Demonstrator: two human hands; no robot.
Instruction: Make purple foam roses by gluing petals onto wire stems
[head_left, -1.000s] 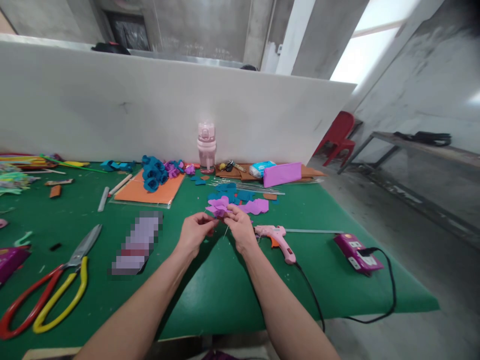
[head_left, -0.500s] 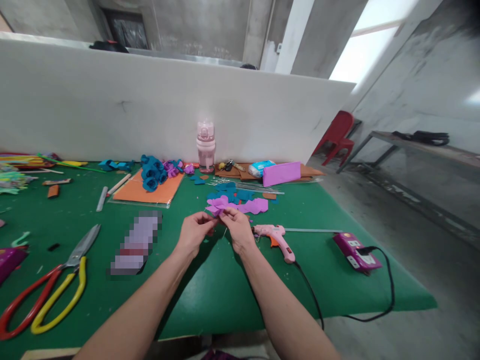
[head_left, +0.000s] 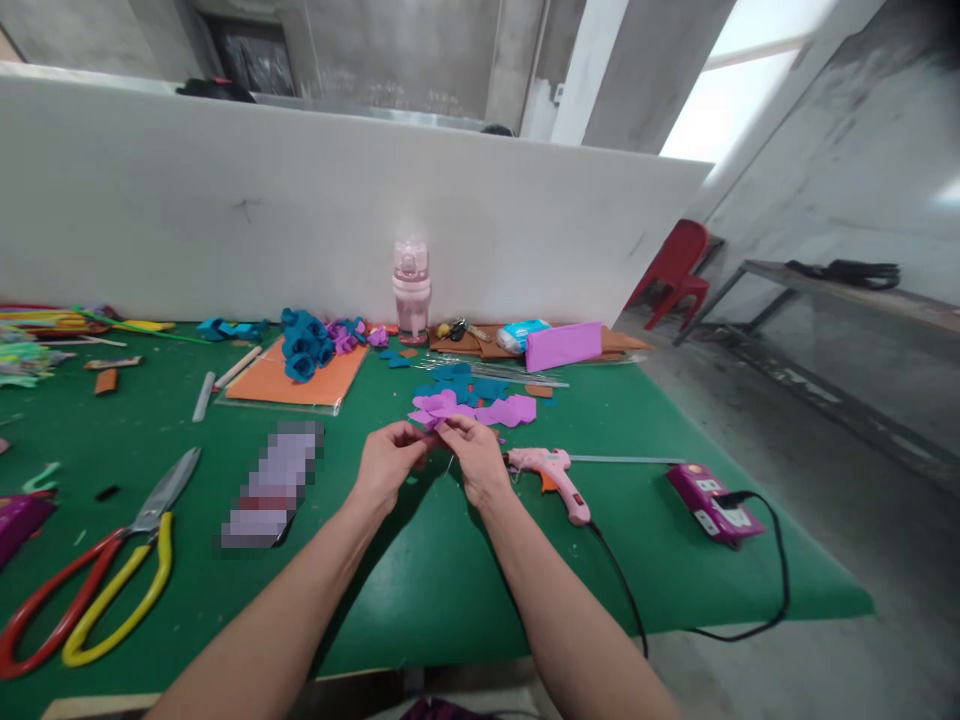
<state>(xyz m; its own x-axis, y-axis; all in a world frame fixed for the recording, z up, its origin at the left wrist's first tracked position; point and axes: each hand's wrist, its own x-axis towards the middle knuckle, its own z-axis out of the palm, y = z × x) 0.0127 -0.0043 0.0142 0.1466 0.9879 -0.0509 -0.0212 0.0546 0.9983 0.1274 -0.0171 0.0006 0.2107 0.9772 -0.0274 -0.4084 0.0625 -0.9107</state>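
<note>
Two bare forearms reach over the near edge of a green felt-covered tabletop [head_left: 420, 600]. The left hand [head_left: 386, 465] and right hand [head_left: 476, 460] meet above the cloth, fingertips pinched together on a small purple paper flower [head_left: 436, 418] held between them, just off the surface; a thin wire stem [head_left: 451, 466] hangs beneath it.

To the left lie large scissors [head_left: 112, 570] with red and yellow looped handles and grey steel blades. Just right of the right hand rests a pink plastic glue gun [head_left: 555, 475], its black cord [head_left: 622, 590] curling off the near edge, and farther right sits a magenta power strip [head_left: 712, 505].

Beyond the hands, loose purple petals [head_left: 502, 410] and teal cut-outs [head_left: 469, 385] are scattered flat on the cloth. Farther back, finished teal paper roses [head_left: 304, 345] cluster on an orange sheet [head_left: 289, 385], near a translucent pink bottle [head_left: 412, 290] standing upright against a plain white partition [head_left: 225, 200]. A folded purple sheet [head_left: 562, 346] lies to the bottle's right.
</note>
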